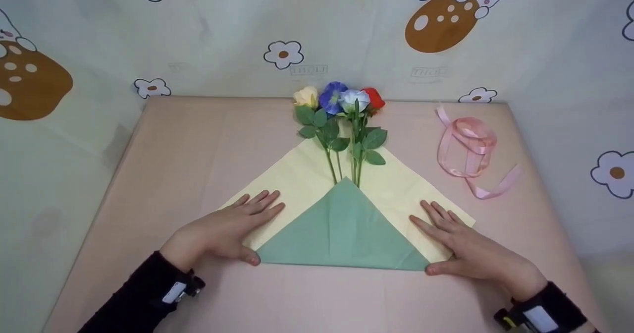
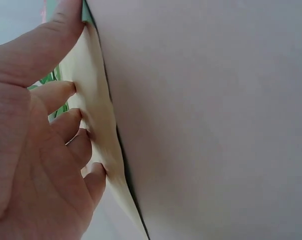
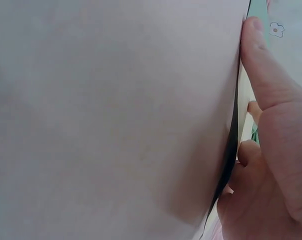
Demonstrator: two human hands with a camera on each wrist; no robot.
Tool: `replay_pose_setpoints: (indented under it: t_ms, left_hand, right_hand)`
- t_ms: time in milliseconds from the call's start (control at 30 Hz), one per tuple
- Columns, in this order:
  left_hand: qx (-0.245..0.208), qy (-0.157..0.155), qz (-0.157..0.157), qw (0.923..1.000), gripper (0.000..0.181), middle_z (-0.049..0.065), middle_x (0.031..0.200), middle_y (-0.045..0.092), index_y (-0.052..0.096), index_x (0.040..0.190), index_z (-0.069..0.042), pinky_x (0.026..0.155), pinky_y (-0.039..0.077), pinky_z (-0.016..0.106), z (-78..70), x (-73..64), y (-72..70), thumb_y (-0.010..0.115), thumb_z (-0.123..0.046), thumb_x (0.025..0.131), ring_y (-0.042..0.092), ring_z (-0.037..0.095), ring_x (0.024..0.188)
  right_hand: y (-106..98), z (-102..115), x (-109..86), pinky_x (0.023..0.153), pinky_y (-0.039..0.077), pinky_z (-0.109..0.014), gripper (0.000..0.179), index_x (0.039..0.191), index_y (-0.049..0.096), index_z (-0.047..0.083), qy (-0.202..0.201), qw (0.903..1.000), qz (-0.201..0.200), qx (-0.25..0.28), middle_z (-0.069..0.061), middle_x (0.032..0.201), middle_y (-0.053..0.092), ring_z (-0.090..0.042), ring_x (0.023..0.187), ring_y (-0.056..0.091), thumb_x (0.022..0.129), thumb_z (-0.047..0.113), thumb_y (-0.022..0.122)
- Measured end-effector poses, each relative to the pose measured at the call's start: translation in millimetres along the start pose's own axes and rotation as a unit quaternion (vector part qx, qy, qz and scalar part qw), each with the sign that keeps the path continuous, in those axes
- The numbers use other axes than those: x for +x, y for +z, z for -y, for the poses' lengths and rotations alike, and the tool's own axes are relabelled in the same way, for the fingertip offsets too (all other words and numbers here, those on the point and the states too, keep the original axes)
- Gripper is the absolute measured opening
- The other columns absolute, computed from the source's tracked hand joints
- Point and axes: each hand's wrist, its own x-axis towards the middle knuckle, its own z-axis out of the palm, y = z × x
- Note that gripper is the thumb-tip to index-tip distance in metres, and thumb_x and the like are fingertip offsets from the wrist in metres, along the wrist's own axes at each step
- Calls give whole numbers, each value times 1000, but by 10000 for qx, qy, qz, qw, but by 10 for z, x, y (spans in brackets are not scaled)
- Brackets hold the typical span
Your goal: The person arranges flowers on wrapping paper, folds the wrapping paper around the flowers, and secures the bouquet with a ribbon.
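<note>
A sheet of wrapping paper, pale yellow [image 1: 292, 179] with a green flap [image 1: 342, 229] folded up into a triangle, lies on the table. Artificial flowers rest on it: a cream rose [image 1: 305, 96], a blue flower [image 1: 332, 98], a pale blue one [image 1: 353, 100] and a red one [image 1: 375, 99]. The flap covers their lower stems. My left hand [image 1: 223, 234] lies with fingers spread on the yellow paper, its thumb at the flap's left corner. On the other side, my right hand [image 1: 468, 249] presses the yellow paper, thumb at the flap's right corner. Neither hand grips anything.
A loosely coiled pink ribbon [image 1: 475, 149] lies at the table's right rear. The pinkish table [image 1: 198, 139] meets a wall covering [image 1: 223, 35] printed with flowers and rabbits. The flower heads reach the table's back edge.
</note>
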Motion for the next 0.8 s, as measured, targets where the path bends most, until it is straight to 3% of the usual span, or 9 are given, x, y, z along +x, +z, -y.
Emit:
replay_pose_setpoints:
  t_ms: [133,233,400,667,800]
  left_hand:
    - [-45,-104,81,9999,124,10,184,4,17,176,-13,133,11,62,-2,-5,-11,97,-33,83,5,36,169]
    - [-109,-159,137,9997,124,9,184,2,15,177,-14,133,9,61,-16,-8,-22,97,-30,84,3,35,169]
    - [-162,-152,132,9997,124,9,184,1,15,177,-15,133,8,62,-19,-11,-24,96,-30,85,2,35,169]
    - [-297,-60,171,9994,123,9,184,2,17,177,-15,133,9,62,22,-5,-32,96,-29,84,2,35,169]
    - [-335,-107,-14,9994,112,16,183,6,20,174,-5,133,11,61,-60,34,-80,90,-36,92,7,37,169]
  right_hand:
    - [0,3,10,129,2,-36,100,173,34,24,-69,9999,-62,-57,-20,182,12,-53,163,15,92,65,77]
    - [2,-2,8,131,9,-48,101,173,35,23,-99,9998,-108,-136,-19,182,13,-52,163,16,91,65,78]
    - [-4,-5,11,124,21,-71,103,173,34,26,-27,9997,-78,-231,-17,182,12,-50,164,15,90,66,79]
    - [-72,65,26,119,27,-78,99,172,37,20,-188,9993,8,-322,-25,179,17,-56,161,21,94,64,78]
    - [-132,226,35,123,25,-74,98,171,37,9,2,9990,250,-377,-31,177,18,-57,160,20,97,57,79]
